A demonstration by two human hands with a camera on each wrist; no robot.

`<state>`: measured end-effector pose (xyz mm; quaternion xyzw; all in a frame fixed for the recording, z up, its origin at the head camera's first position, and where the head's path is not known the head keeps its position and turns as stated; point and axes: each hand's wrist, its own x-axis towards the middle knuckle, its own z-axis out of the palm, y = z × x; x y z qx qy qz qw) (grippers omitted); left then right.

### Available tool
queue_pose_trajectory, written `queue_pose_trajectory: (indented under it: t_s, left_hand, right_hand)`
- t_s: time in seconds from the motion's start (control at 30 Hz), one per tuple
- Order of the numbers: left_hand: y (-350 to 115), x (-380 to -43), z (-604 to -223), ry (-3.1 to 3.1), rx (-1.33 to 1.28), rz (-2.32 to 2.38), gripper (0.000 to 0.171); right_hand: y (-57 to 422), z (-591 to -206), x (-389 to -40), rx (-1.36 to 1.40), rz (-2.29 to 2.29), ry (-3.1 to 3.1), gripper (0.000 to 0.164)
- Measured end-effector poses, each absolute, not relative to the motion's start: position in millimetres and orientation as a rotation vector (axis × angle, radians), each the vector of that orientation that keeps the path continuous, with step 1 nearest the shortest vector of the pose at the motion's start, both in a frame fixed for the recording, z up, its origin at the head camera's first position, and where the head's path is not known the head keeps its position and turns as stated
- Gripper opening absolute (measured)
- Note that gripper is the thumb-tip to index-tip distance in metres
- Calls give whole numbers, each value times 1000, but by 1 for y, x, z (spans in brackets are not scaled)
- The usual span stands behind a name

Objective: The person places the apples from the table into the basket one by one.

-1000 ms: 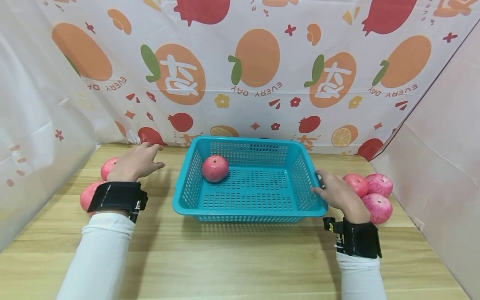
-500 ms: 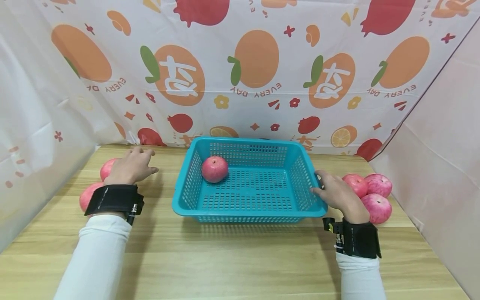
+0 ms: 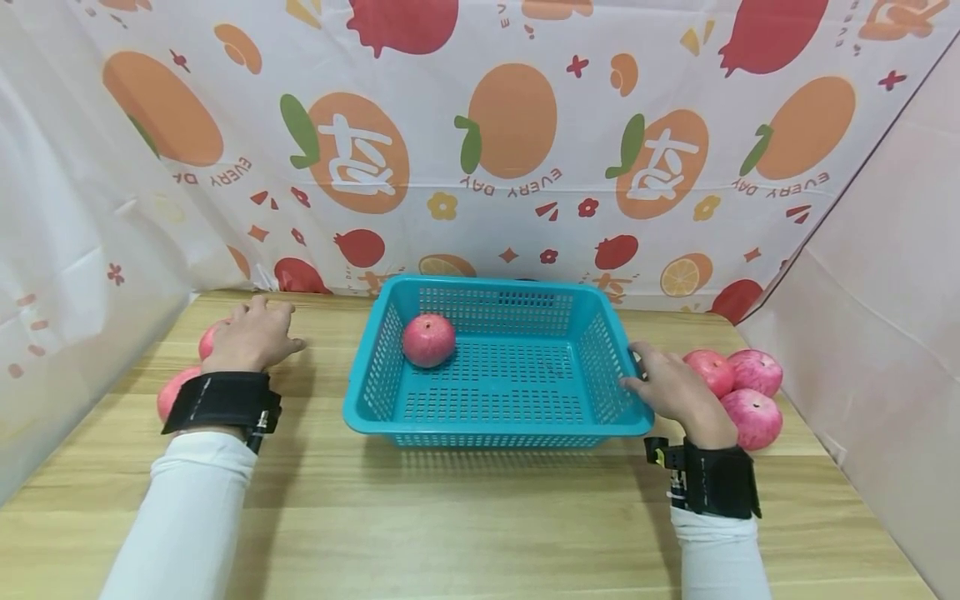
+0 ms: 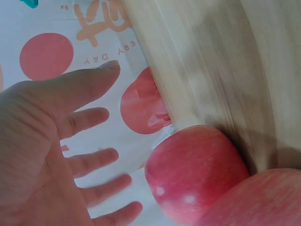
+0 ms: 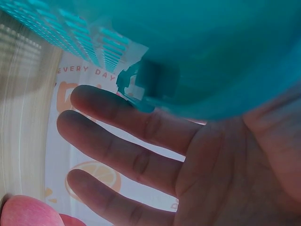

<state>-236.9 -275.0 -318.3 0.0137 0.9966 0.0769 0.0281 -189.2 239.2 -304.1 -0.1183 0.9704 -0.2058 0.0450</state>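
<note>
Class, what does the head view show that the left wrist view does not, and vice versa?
Only the head view: the right hand at the rim of the basket, one apple inside, three apples near that hand. Only the left wrist view: the palm side of the left hand. Both: the left hand, two apples beside it, wooden table, printed cloth.

One turquoise perforated plastic basket [image 3: 498, 429]; six red apples [image 3: 429, 340] in all, counted as one inside the basket, two by the left hand [image 3: 251, 337] and three by the right hand [image 3: 670, 383]; two bare hands, therefore, with two black wrist straps [image 3: 222, 400], one to each arm; two white sleeves [image 3: 180, 508]; one wood-grain tabletop [image 3: 465, 517]; on the fruit-printed curtain [image 3: 435, 100] in the head view, two oranges with white lettering [image 3: 663, 200], three whole plain oranges [image 3: 512, 121], two cut citrus slices [image 3: 678, 277] and three "EVERY DAY" captions [image 3: 512, 185].
</note>
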Motion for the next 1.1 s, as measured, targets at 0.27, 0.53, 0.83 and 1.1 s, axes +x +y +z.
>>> queue_pose_trajectory:
  t_s: [0.27,0.53,0.83,1.1]
  left_hand:
    - [-282,-236,-321,3044,-18,247,68]
    - [-286,-238,-321,3013,-118,276,68]
    - [-289,-233,-322,2958,-161,308,69]
    - [-292,-232,-324,2969,-156,278,65]
  right_hand:
    - [238,-305,-190,-352,-629,2961,60]
    - [238,-305,-189,-361,-620,2974,60]
    - [237,-305,-190,-364,-610,2973,60]
    - [238,-305,-190,-355,-608,2970,59]
